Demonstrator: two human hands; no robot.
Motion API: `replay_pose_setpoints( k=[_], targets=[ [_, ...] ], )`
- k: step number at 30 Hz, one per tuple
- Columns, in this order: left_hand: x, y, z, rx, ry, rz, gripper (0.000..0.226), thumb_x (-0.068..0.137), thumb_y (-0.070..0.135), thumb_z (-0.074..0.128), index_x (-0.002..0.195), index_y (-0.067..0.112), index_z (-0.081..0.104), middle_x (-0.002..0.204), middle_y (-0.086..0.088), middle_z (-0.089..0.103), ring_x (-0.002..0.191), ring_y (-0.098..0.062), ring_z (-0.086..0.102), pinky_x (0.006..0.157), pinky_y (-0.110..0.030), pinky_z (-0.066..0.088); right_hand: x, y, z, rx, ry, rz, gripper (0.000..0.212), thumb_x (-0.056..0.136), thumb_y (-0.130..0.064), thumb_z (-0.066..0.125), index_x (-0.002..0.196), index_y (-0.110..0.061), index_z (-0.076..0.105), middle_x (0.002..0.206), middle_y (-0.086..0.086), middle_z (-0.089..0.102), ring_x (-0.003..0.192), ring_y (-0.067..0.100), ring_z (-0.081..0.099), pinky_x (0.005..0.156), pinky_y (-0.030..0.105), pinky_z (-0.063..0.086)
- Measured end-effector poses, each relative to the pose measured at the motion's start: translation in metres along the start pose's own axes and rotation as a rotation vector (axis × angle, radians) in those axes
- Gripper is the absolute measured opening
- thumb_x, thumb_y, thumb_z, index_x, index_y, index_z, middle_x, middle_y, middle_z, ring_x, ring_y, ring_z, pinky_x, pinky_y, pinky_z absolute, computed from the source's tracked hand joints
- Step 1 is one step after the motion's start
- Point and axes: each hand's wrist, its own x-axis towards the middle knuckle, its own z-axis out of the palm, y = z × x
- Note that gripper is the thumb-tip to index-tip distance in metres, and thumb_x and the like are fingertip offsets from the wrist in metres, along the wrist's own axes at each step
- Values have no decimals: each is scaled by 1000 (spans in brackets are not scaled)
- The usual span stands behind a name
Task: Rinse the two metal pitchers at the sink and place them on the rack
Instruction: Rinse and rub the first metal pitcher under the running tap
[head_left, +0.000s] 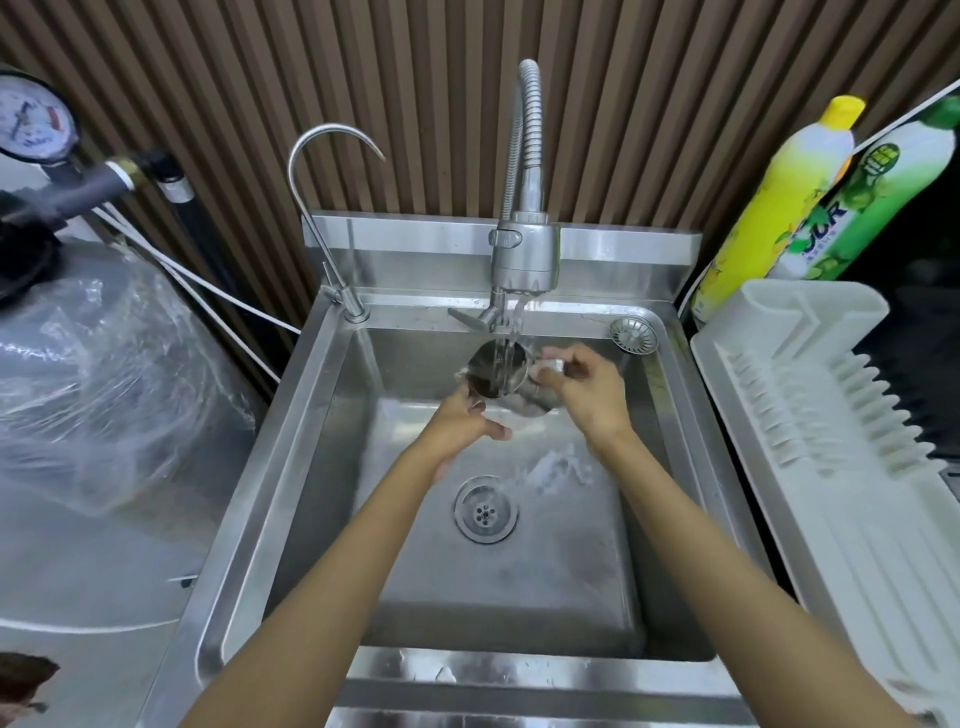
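Note:
A small metal pitcher (500, 373) is held tilted under the running spray tap (525, 254), with water streaming into its open mouth. My right hand (584, 389) grips its handle side on the right. My left hand (465, 423) cups it from below left, fingers against its wall. Both hands are over the back half of the steel sink (291, 467). A white plastic dish rack (831, 415) stands right of the sink with nothing on it. Only one pitcher shows in this view.
A thin gooseneck tap (317, 208) rises at the sink's back left. The drain (487, 510) sits mid-basin, and a strainer plug (634, 336) lies at the back right corner. Yellow (779, 202) and green (878, 192) detergent bottles lean behind the rack. A plastic-wrapped tank (93, 374) stands left.

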Motion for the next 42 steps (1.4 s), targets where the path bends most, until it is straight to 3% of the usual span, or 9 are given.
replay_pose_setpoints(
  k=[4, 8, 13, 17, 21, 27, 32, 37, 42],
  targets=[
    [-9, -6, 5, -13, 155, 218, 75, 65, 7, 75, 133, 17, 46, 127, -1, 60, 125, -21, 51, 106, -35, 41, -20, 15, -1, 537, -96, 188, 30, 82, 1, 59, 60, -13, 43, 112, 9, 65, 99, 16, 63, 89, 25, 50],
    [-26, 6, 6, 212, 257, 427, 87, 68, 13, 79, 144, 19, 35, 129, 11, 47, 120, -7, 45, 97, -10, 35, -25, 23, -6, 907, -209, 396, 30, 87, -4, 52, 60, -13, 43, 80, 7, 63, 80, 19, 60, 87, 30, 53],
    [-31, 17, 3, 579, 416, 443, 72, 70, 47, 73, 130, 15, 51, 121, -3, 64, 113, -19, 60, 87, -19, 44, -16, -6, -15, 450, -194, 384, 20, 86, -20, 60, 71, -15, 48, 79, 14, 63, 75, 25, 64, 72, 36, 58],
    [-24, 10, 14, 190, 230, 309, 60, 72, 27, 78, 123, 15, 50, 119, -2, 65, 101, -12, 64, 70, -1, 47, -18, -39, -20, -168, 17, -4, 26, 75, -23, 68, 58, -24, 48, 87, 14, 72, 82, 30, 67, 81, 43, 54],
    [-19, 25, 18, -80, 282, 482, 65, 71, 0, 75, 126, 11, 43, 118, -7, 63, 104, -10, 62, 91, -17, 49, -26, -40, -12, 214, -57, -149, 27, 83, -7, 58, 64, -19, 43, 113, -4, 66, 106, 6, 62, 96, 25, 46],
    [-41, 51, 5, 514, 472, 708, 86, 68, 11, 77, 143, 12, 36, 131, 2, 47, 127, -12, 42, 102, -10, 27, -14, -12, -1, 961, -293, 238, 20, 91, -5, 46, 72, -11, 46, 94, 11, 62, 94, 23, 62, 92, 30, 51],
    [-59, 36, 30, 517, 641, 438, 87, 67, 58, 70, 138, 17, 42, 105, -4, 47, 103, -17, 47, 91, -31, 42, -7, -26, -27, 456, -256, 316, 13, 86, -23, 60, 83, -11, 56, 75, 10, 67, 69, 25, 66, 66, 34, 60],
    [-37, 36, 35, 92, 398, 324, 54, 67, 36, 79, 113, 14, 61, 100, 2, 72, 98, -13, 67, 93, -29, 52, -10, -54, -33, -244, 100, -132, 21, 76, -31, 65, 66, -18, 52, 73, 8, 66, 71, 28, 61, 72, 39, 49],
    [-29, 54, 24, 57, 409, 551, 71, 60, 3, 81, 119, 27, 49, 108, 16, 64, 98, 13, 58, 90, -5, 43, -19, -29, -15, 494, -113, -26, 25, 87, -8, 56, 66, -19, 50, 111, 3, 64, 103, 15, 61, 98, 29, 44]
  ],
)
